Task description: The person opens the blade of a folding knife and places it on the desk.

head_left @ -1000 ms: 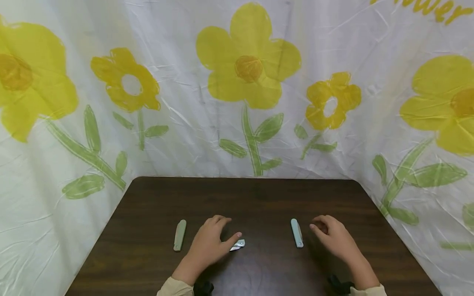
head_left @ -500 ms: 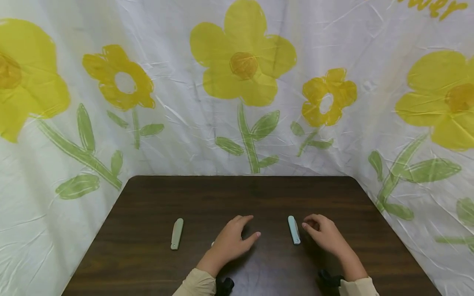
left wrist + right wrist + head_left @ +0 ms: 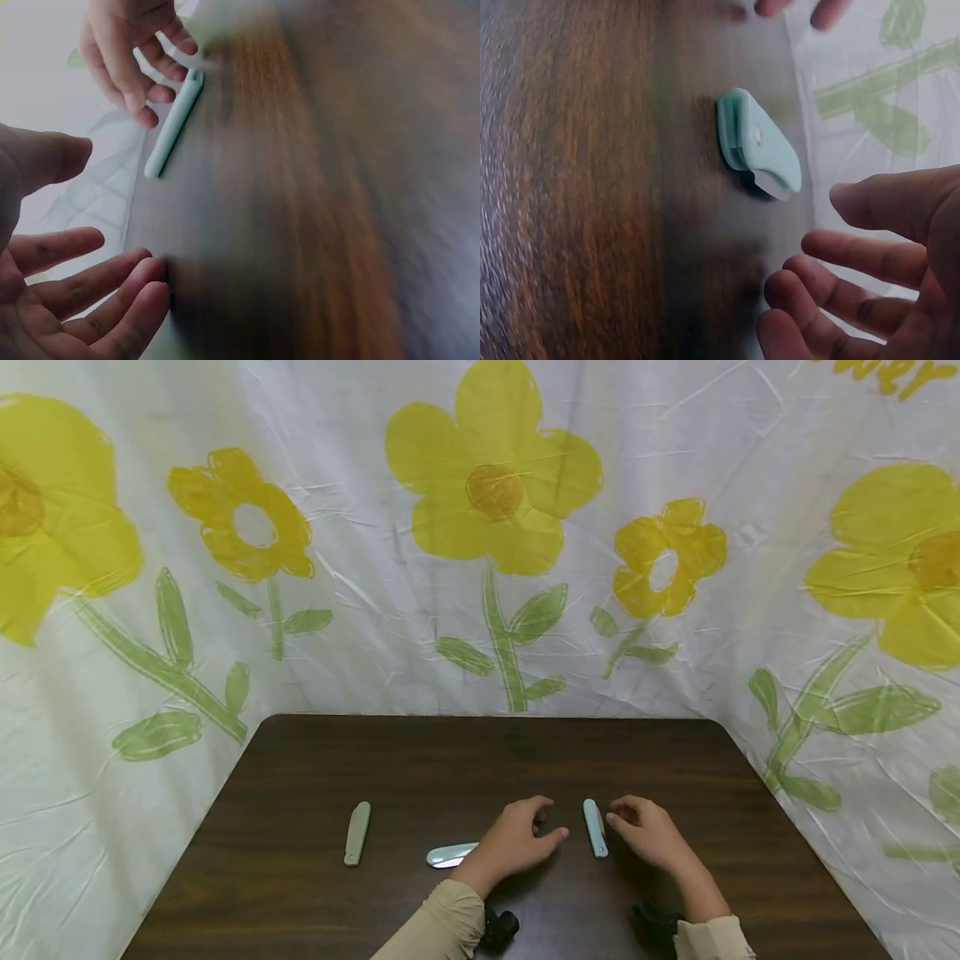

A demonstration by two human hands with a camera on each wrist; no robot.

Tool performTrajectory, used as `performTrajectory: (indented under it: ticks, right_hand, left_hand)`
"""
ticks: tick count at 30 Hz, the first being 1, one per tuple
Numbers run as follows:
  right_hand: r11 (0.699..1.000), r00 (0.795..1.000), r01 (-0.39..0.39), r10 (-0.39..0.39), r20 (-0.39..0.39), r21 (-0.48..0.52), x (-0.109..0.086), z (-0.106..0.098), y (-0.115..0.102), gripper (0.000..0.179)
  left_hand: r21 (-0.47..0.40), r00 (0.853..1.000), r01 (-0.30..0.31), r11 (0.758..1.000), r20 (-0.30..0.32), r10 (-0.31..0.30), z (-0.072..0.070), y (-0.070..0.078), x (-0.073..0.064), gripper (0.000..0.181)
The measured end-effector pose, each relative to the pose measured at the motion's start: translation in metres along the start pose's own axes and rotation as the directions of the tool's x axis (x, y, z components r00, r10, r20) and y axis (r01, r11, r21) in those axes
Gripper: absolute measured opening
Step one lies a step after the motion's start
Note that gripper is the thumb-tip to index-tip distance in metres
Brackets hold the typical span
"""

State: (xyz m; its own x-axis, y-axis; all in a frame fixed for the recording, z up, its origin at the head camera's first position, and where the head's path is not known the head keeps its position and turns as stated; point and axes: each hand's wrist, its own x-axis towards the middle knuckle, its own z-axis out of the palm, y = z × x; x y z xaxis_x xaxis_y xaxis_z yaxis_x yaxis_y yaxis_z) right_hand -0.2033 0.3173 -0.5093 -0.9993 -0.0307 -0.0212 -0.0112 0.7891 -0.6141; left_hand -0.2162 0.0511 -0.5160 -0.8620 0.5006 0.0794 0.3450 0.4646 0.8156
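A light blue folding knife (image 3: 595, 828) lies on the table between my two hands, its blade folded into the handle. In the right wrist view this knife (image 3: 772, 154) shows its slotted handle end and a bit of pale blade. My left hand (image 3: 513, 842) hovers to its left, fingers loosely bent and thumb apart, holding nothing. Just to its right is my right hand (image 3: 651, 832), also holding nothing, its fingertips near the handle. Another pale blue folding knife (image 3: 450, 855) lies partly hidden behind my left wrist. A sage green folding knife (image 3: 357, 834) lies farther left.
The dark wood-grain table (image 3: 480, 760) has rounded far corners. Behind and beside it hangs a white curtain (image 3: 360, 610) printed with yellow flowers. A black strap mount (image 3: 501, 928) sits at my left wrist, another (image 3: 655, 917) at my right.
My left hand has moved right, across the middle knife towards the right-hand knife, uncovering the middle knife's left part. My right hand has hardly moved. The knives lie where they were.
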Motion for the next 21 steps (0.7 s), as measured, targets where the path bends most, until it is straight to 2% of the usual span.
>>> performTrajectory:
  ticks: [6,11,16,21]
  right_hand:
    - [1.000,1.000,-0.014,0.014,0.015,0.004,0.002,0.002,0.002,0.027]
    - [1.000,0.999,-0.018,0.019,0.027,-0.010,0.005,0.003,0.002,0.027]
    - [1.000,0.999,-0.023,0.023,0.041,0.003,0.006,0.004,-0.002,0.025]
    - [1.000,0.999,-0.028,0.028,0.041,0.010,0.007,0.006,-0.005,0.023]
  left_hand:
    - [0.081,1.000,0.018,0.997,-0.002,-0.018,0.013,0.007,0.017,0.055]
    - [0.193,0.998,0.051,0.980,-0.032,-0.045,0.023,0.016,0.029,0.054]
    - [0.300,0.995,0.097,0.949,-0.056,-0.084,0.036,0.024,0.042,0.051]
    - [0.405,0.993,0.117,0.907,-0.071,-0.096,0.050,0.025,0.050,0.047]
